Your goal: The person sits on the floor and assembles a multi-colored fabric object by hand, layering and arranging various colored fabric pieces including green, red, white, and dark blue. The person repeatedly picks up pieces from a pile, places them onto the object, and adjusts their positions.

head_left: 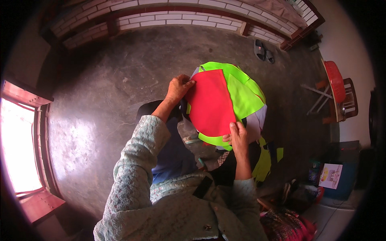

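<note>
A red fabric piece (211,102) with one straight edge and a curved outline is spread between my two hands. My left hand (178,88) pinches its upper left edge between thumb and fingers. At the lower right corner, my right hand (238,138) grips it with the thumb on top and the fingers partly underneath. Beneath and beyond it lies a pile of neon green fabric pieces (244,94), along with a pale grey piece (256,120). What supports the pile is mostly hidden by the fabric.
More neon green scraps (263,164) lie low on the right. Grey slippers (263,51) rest on the floor near the white brick wall (169,18). A red basin (335,80) stands at the right, above a dark box (341,172). A bright doorway (18,144) is at the left.
</note>
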A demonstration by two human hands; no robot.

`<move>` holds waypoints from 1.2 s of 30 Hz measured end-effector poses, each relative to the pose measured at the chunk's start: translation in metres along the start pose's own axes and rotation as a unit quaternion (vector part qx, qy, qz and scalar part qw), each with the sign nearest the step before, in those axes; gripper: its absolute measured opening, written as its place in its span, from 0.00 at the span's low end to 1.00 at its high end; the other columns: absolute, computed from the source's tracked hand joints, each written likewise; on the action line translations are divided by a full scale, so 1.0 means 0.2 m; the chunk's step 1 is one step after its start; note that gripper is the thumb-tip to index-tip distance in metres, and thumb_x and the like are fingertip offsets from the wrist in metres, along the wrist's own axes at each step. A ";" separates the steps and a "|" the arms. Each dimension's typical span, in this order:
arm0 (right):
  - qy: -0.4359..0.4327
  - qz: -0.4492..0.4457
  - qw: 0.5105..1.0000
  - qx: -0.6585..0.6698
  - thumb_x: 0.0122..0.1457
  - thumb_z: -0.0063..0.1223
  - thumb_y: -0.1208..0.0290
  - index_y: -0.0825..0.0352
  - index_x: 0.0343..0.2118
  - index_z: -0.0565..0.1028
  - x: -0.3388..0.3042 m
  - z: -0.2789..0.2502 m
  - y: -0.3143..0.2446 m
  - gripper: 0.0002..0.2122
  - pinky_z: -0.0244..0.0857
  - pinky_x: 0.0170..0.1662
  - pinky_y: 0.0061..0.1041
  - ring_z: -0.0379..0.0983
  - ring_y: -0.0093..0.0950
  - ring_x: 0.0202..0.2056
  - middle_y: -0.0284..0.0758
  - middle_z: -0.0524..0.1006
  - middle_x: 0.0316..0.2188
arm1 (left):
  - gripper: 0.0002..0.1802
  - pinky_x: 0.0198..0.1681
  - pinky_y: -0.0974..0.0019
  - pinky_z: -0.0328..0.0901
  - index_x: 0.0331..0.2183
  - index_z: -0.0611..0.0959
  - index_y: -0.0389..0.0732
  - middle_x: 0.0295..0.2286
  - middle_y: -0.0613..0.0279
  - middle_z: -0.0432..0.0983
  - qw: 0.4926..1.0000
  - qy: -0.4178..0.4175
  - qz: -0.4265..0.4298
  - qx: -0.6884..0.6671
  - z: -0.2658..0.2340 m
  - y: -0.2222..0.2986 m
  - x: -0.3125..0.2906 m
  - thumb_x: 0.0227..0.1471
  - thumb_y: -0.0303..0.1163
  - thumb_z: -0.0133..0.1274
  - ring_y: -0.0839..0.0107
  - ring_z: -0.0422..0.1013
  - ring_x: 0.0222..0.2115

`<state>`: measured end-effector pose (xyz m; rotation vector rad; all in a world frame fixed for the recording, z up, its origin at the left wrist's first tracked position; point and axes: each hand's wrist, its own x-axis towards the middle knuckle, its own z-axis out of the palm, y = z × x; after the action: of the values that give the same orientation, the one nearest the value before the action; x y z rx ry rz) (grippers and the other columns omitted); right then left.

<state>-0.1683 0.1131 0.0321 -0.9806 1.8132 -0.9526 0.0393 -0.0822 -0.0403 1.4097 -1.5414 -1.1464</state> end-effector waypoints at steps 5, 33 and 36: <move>0.005 0.010 1.000 0.008 0.61 0.43 0.60 0.66 0.30 0.69 0.01 0.00 0.03 0.13 0.59 0.18 0.17 0.72 0.21 0.16 0.33 0.74 0.15 | 0.14 0.35 0.64 0.68 0.33 0.81 0.40 0.28 0.54 0.79 0.995 0.037 0.006 0.097 -0.02 0.07 -0.02 0.45 0.38 0.59 0.60 0.76 0.30; -0.012 0.042 0.999 0.000 0.59 0.49 0.63 0.67 0.24 0.69 0.01 -0.02 -0.02 0.12 0.59 0.18 0.17 0.71 0.19 0.15 0.31 0.73 0.13 | 0.15 0.38 0.62 0.67 0.31 0.81 0.35 0.31 0.50 0.78 1.000 0.025 0.003 0.019 -0.04 0.16 0.07 0.45 0.38 0.57 0.58 0.74 0.33; -0.015 0.043 0.999 0.003 0.59 0.49 0.62 0.67 0.24 0.69 0.00 -0.02 -0.03 0.13 0.59 0.19 0.18 0.71 0.19 0.16 0.31 0.73 0.13 | 0.16 0.37 0.66 0.67 0.32 0.81 0.33 0.31 0.50 0.78 0.999 0.022 0.004 0.040 -0.02 0.15 0.09 0.45 0.36 0.57 0.65 0.75 0.32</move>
<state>-0.1710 0.1113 0.0381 -0.9004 1.8122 -0.8851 0.0314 -0.1016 -0.0118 1.4693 -1.5756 -1.0519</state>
